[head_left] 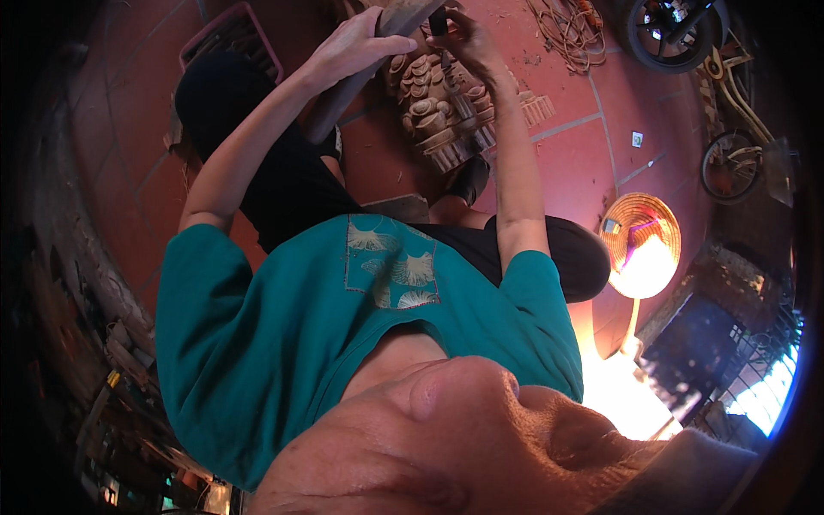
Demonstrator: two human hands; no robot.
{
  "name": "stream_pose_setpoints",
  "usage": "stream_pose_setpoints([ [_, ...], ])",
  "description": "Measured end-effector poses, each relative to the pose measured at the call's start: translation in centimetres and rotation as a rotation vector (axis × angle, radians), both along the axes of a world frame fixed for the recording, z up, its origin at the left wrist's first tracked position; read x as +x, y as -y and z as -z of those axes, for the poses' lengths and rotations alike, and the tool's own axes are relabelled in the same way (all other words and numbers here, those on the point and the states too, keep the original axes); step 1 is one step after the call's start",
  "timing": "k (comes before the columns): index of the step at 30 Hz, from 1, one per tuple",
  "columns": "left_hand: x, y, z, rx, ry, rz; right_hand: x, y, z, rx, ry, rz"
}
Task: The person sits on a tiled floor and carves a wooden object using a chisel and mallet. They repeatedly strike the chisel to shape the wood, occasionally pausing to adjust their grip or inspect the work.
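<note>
At the top of the view my left hand (356,41) is closed on a long, thick grey-brown wooden bar (330,112), its thumb stretched along one side. The bar slants down past my wrist toward my knee. My right hand (470,47) is closed round a dark-handled tool (439,24) held upright; its lower part is hard to make out, so I cannot tell its kind. Just below both hands lies a light brown carved wood piece (429,129) with many rounded relief shapes. It rests near my legs on the red floor.
A pink-rimmed basket (273,60) of dark long items stands at the far left. A tangled cord (571,34) lies at the far right, near a motorbike wheel (665,34) and a small bicycle (734,159). A woven conical hat (639,215) is on the right, in bright sunlight.
</note>
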State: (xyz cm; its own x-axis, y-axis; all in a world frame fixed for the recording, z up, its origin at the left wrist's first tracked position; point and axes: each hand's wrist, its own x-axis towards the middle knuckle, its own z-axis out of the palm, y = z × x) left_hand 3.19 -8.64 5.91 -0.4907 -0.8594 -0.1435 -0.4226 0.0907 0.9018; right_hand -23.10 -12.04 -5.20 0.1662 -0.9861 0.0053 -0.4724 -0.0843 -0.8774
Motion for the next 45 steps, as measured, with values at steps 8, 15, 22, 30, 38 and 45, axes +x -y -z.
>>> stream_pose_setpoints([
  [8, -0.7, -3.3, 0.9, 0.043, -0.292, -0.191, 0.9, -0.9, -1.6, -0.206, -0.164, -0.06],
  [15, -0.2, -3.3, 1.7, 0.073, -0.284, -0.242, 1.1, -1.1, -2.9, -0.111, -0.203, -0.097],
  [22, -0.7, -3.4, 2.1, 0.068, -0.275, -0.23, 0.5, -0.2, -1.1, -0.093, -0.172, -0.035],
  [30, -0.3, -2.5, 3.1, 0.085, -0.159, -0.17, 0.3, -0.1, -0.9, -0.205, -0.14, -0.093],
  [38, -0.2, -2.9, 1.9, -0.014, -0.077, -0.27, 1.3, -1.2, -3.5, 0.026, -0.128, -0.081],
  [45, 0.0, -2.6, 3.8, -0.105, 0.055, -0.14, 0.4, -0.7, -2.1, 0.009, -0.074, -0.078],
])
